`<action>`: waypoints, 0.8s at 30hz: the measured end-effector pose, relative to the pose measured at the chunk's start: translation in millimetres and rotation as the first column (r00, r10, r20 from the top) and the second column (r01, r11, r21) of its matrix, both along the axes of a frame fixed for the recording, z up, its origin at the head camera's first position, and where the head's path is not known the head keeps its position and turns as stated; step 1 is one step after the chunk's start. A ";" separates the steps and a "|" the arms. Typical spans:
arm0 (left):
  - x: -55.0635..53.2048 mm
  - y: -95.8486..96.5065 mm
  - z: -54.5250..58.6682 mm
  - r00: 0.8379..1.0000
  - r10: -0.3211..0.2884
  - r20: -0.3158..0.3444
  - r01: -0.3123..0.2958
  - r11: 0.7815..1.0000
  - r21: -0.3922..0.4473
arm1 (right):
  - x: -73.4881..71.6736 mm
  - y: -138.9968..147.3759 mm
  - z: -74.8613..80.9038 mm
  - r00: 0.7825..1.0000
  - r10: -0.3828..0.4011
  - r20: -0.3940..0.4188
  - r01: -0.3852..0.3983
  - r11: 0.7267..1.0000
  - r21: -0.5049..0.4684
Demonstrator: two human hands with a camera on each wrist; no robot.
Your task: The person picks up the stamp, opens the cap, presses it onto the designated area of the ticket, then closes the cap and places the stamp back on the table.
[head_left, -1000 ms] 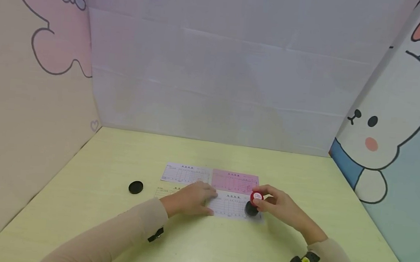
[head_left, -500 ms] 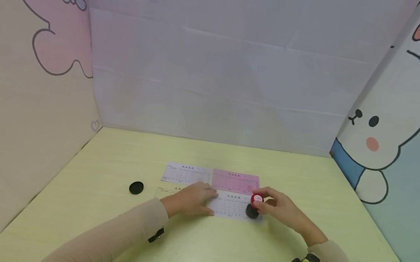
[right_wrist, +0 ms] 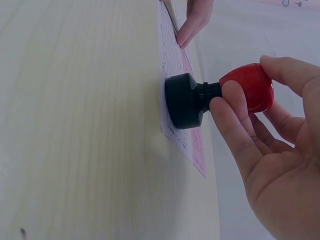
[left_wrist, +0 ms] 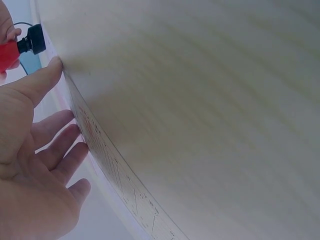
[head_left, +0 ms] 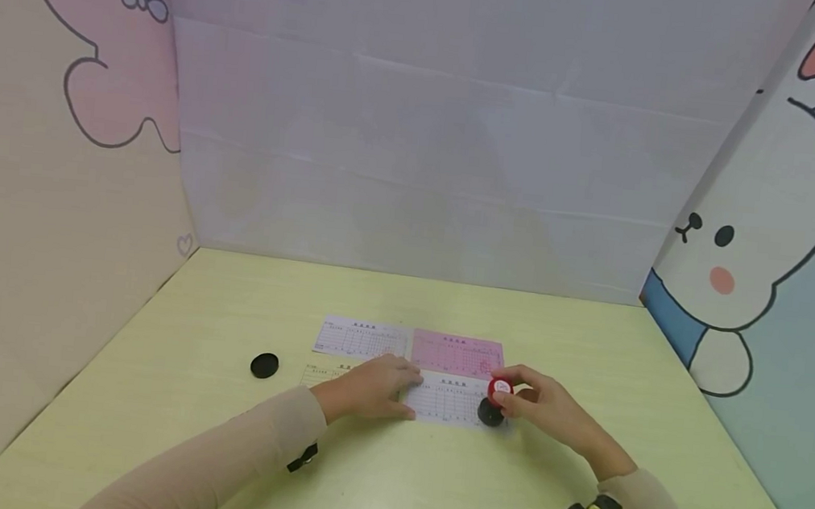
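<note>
My right hand grips the red handle of a round stamp between thumb and fingers. Its black base stands near the right end of the front white form. In the right wrist view the base's face is on or very close to the paper; I cannot tell which. My left hand rests its fingertips and thumb on that form's left end, fingers spread and nearly straight. The left wrist view shows this hand at the paper's edge. A yellowish form lies partly hidden under it.
A pink form with a red stamp mark and another white form lie behind. A round black cap sits left on the pale yellow table. A back wall and side walls enclose the table.
The stamp and right hand have shifted slightly toward me and to the right over the white form. The left hand has stayed in place.
</note>
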State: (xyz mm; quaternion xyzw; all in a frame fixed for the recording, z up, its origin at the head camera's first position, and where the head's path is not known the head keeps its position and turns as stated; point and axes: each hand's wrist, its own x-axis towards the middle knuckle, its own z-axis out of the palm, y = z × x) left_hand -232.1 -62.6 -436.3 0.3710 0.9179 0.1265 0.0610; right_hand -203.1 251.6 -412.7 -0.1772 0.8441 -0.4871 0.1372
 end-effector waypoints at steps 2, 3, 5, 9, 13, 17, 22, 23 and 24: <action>0.1 -0.2 -0.3 1.000 0.001 -0.001 -0.001 1.000 -0.002 | 0.3 0.4 -0.5 1.000 -0.002 0.008 0.002 1.000 -0.010; 0.0 -0.3 -0.7 1.000 0.002 -0.001 -0.002 1.000 -0.004 | 0.3 0.6 -0.8 1.000 -0.004 0.012 0.004 1.000 -0.014; -0.4 -0.3 -1.5 1.000 0.005 0.000 -0.005 1.000 -0.007 | 0.4 1.0 -1.5 1.000 -0.006 0.019 0.007 1.000 -0.019; -1.4 0.0 -3.0 1.000 0.009 0.006 -0.009 1.000 -0.009 | 0.2 2.1 -3.5 1.000 -0.009 0.023 0.010 1.000 -0.020; -1.0 0.1 -2.3 1.000 0.005 0.002 -0.005 1.000 -0.010 | 0.0 3.0 -4.9 1.000 -0.003 0.012 0.003 1.000 -0.015; -0.7 -0.2 -1.1 1.000 0.006 0.002 -0.006 1.000 -0.014 | -0.2 3.0 -5.9 1.000 0.010 -0.009 -0.010 1.000 -0.012; -0.4 0.0 -0.3 1.000 0.007 0.007 -0.007 1.000 -0.013 | -0.6 2.8 -7.6 0.999 0.023 -0.030 -0.023 1.000 -0.010; -0.1 0.1 0.0 1.000 0.007 0.006 -0.007 1.000 -0.013 | -0.5 2.8 -7.9 0.999 0.024 -0.033 -0.024 1.000 -0.011; 0.1 0.4 0.4 1.000 0.006 0.005 -0.006 1.000 -0.014 | -0.4 2.7 -8.1 0.999 0.024 -0.038 -0.025 1.000 -0.010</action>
